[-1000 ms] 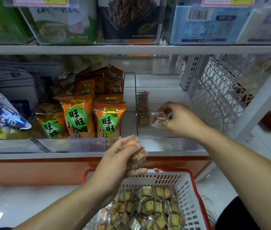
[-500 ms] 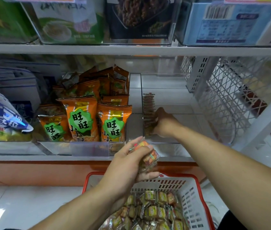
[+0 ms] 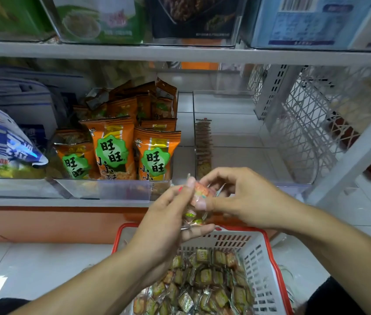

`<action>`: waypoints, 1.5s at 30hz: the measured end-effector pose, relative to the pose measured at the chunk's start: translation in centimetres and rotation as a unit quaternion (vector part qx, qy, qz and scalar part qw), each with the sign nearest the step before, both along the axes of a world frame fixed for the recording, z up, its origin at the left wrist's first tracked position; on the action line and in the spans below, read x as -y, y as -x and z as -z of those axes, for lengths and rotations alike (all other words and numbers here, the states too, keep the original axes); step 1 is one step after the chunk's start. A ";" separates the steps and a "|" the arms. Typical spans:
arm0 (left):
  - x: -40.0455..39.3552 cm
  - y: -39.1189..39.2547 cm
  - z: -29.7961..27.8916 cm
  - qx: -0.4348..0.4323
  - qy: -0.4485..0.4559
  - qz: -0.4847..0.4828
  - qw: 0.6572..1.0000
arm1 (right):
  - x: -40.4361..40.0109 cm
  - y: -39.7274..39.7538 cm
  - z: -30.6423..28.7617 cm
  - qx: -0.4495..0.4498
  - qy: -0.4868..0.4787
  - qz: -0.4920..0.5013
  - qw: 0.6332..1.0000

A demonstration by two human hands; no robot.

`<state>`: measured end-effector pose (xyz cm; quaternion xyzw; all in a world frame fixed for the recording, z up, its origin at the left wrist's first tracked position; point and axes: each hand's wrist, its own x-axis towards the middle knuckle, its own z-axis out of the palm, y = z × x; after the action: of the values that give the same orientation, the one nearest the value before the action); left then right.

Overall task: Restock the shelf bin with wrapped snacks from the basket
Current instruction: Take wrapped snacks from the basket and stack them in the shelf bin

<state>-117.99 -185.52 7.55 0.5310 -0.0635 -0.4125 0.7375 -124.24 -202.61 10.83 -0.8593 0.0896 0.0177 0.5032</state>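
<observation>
Left hand (image 3: 164, 226) gripped a clump of snacks (image 3: 194, 218) above the basket (image 3: 257, 253). Right hand (image 3: 245, 198) pinched the top snack (image 3: 201, 192) between thumb and curled fingers, near the bin (image 3: 236, 142) front; a row stood along the bin's left wall.

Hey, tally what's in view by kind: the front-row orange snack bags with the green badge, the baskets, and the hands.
Orange snack bags with green badge, front row: 3
Red-rimmed basket: 1
Hands: 2, left hand and right hand, both holding wrapped snacks
Total: 6
</observation>
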 end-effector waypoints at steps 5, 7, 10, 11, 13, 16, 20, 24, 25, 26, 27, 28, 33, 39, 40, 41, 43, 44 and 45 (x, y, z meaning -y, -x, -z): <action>-0.7 -0.8 0.0 -0.047 0.046 0.037 0.997 | 0.4 0.6 -0.6 -0.001 -0.198 0.096 0.975; -0.9 -0.9 0.3 -0.055 0.047 0.040 0.997 | 0.6 0.8 -1.0 0.040 -0.163 0.099 0.981; -0.9 -0.8 0.3 -0.028 0.036 0.037 0.998 | 0.6 0.9 -1.1 0.139 -0.085 0.101 0.981; -0.9 -0.8 0.3 -0.016 0.034 0.035 0.999 | 0.5 1.0 -1.0 0.158 -0.089 0.094 0.979; -0.9 -0.6 0.3 0.009 0.029 0.040 0.999 | 0.3 1.0 -0.6 0.166 -0.103 0.064 0.979; -1.0 -0.6 0.2 0.020 0.023 0.038 0.999 | 0.0 0.8 0.2 0.145 -0.073 0.050 0.985; -1.2 -0.9 0.3 0.034 -0.002 0.016 0.999 | 0.2 0.5 0.1 0.091 -0.139 0.032 0.985; -1.4 -0.9 0.4 0.059 -0.042 0.010 0.997 | 0.1 0.9 0.3 0.084 -0.114 0.002 0.990; -1.5 -0.8 0.4 0.067 -0.050 0.011 0.996 | 0.1 0.9 0.5 0.084 -0.105 0.008 0.991; -1.6 -0.8 0.4 0.076 -0.055 0.018 0.995 | 0.1 0.9 0.6 0.079 -0.101 0.012 0.992; -1.7 -0.8 0.4 0.084 -0.058 0.029 0.994 | 0.2 0.9 0.5 0.069 -0.092 0.006 0.993; -1.8 -0.7 0.5 0.093 -0.059 0.042 0.993 | 0.4 0.9 0.3 0.061 -0.070 -0.011 0.996; -2.0 -0.7 0.5 0.101 -0.055 0.046 0.992 | 0.7 0.8 -0.3 0.075 0.042 -0.012 0.996; -1.7 -0.9 0.5 0.047 -0.004 0.021 0.999 | 0.5 0.6 1.1 0.040 -0.056 0.102 0.992; -1.6 -1.0 0.6 0.034 0.009 0.020 0.999 | 0.5 0.6 1.1 0.027 -0.081 0.104 0.991; -1.6 -0.9 0.6 0.024 0.015 0.015 0.999 | 0.5 0.6 1.1 0.010 -0.110 0.101 0.989; -1.4 -0.9 0.6 0.028 0.019 0.006 0.999 | 0.2 0.6 1.2 -0.028 -0.169 0.080 0.982; -1.4 -0.8 0.7 0.040 0.021 0.006 0.999 | 0.1 0.6 1.1 -0.044 -0.194 0.071 0.978; -1.4 -0.6 0.6 0.054 0.019 0.007 0.998 | 0.0 0.7 1.1 -0.052 -0.209 0.061 0.975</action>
<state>-117.36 -184.13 6.91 0.5378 -0.1150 -0.3866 0.7403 -124.90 -202.63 9.72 -0.7260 0.1618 0.0502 0.6665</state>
